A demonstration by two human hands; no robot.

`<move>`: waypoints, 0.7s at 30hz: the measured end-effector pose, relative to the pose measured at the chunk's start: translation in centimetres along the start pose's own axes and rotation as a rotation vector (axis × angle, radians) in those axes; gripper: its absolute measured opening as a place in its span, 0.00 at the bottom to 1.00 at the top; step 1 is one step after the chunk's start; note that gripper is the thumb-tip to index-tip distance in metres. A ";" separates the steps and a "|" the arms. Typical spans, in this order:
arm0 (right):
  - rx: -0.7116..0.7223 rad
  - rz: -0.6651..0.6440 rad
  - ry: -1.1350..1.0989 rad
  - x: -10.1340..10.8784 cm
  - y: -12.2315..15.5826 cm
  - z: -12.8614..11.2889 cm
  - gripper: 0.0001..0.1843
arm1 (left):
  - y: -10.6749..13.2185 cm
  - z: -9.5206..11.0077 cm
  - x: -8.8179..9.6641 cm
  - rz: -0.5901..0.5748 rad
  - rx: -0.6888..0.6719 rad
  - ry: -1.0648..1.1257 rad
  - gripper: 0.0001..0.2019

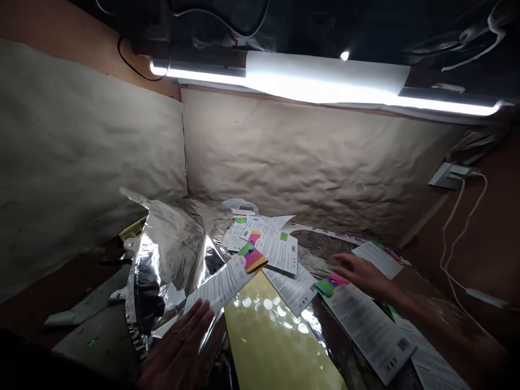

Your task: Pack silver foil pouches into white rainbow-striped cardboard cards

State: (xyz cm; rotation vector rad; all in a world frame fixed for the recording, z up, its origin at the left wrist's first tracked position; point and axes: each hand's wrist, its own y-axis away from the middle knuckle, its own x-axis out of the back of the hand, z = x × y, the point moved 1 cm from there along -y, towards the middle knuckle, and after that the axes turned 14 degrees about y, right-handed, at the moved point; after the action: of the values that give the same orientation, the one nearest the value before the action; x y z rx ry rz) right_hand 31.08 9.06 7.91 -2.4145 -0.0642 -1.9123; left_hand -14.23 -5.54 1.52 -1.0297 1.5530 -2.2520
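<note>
At the lower left, my left hand (pixel 182 341) lies with its fingers straight over the near end of a printed white card (pixel 221 284) with a colourful top; its thumb is hidden. My right hand (pixel 359 273) is over the right side, fingers stretched and apart, holding nothing. Just below it lies another printed card (pixel 365 330) with a green and pink end. Between the hands is a yellow sheet (pixel 280 341) with shiny round spots. More printed cards (pixel 276 246) overlap in a loose pile beyond the sheet.
Crinkled silver film (pixel 170 244) rises at the left and spreads under the cards. Behind stands a paper-covered wall (pixel 304 162), beneath a bright tube light (pixel 325 89). A socket (pixel 450 174) with hanging white cables is at the right. Another card (pixel 379 259) lies beyond my right hand.
</note>
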 end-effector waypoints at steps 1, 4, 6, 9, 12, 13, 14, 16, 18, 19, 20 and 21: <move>0.072 -0.034 -0.041 -0.4 -1.3 -2.0 0.30 | -0.2 0.0 -0.1 0.005 -0.007 0.003 0.29; 0.234 -0.121 -0.110 -1.6 -5.8 -9.0 0.26 | -0.9 0.1 0.1 0.026 -0.034 -0.021 0.29; 0.238 -0.165 -0.125 -2.5 -9.1 -12.8 0.39 | -1.1 0.4 0.6 0.037 -0.029 -0.065 0.27; 0.169 -0.244 -0.149 -3.5 -12.8 -15.5 0.56 | -1.1 0.5 1.9 0.050 -0.012 -0.130 0.25; 0.114 -0.251 -0.230 -2.4 -14.0 -14.7 0.43 | -1.0 0.2 3.1 0.053 -0.106 -0.173 0.25; 0.105 -0.242 -0.271 -1.6 -13.8 -13.9 0.37 | -1.1 0.0 3.3 0.052 -0.139 -0.180 0.25; 0.097 -0.231 -0.319 -0.5 -13.1 -12.9 0.32 | -1.3 -0.2 3.5 0.052 -0.154 -0.182 0.25; 0.081 -0.195 -0.415 1.7 -10.7 -10.4 0.29 | -2.1 -0.5 3.4 0.056 -0.149 -0.164 0.25; 0.049 -0.146 -0.508 3.6 -6.9 -7.7 0.32 | -3.2 -0.7 2.9 0.065 -0.135 -0.131 0.26; 0.022 -0.125 -0.563 4.2 -4.6 -6.5 0.33 | -3.7 -0.9 2.5 0.062 -0.122 -0.123 0.26; -0.042 -0.114 -0.699 4.3 -2.2 -5.3 0.36 | -4.1 -1.2 1.9 0.046 -0.110 -0.124 0.26; -0.107 -0.120 -0.806 4.1 0.4 -4.3 0.39 | -4.3 -1.4 1.3 0.020 -0.100 -0.135 0.26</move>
State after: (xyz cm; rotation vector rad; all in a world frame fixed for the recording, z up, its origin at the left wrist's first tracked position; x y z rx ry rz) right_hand 27.83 8.34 12.92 -3.1363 -0.1441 -0.8627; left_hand -15.25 -3.36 5.60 -1.1616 1.6249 -2.0640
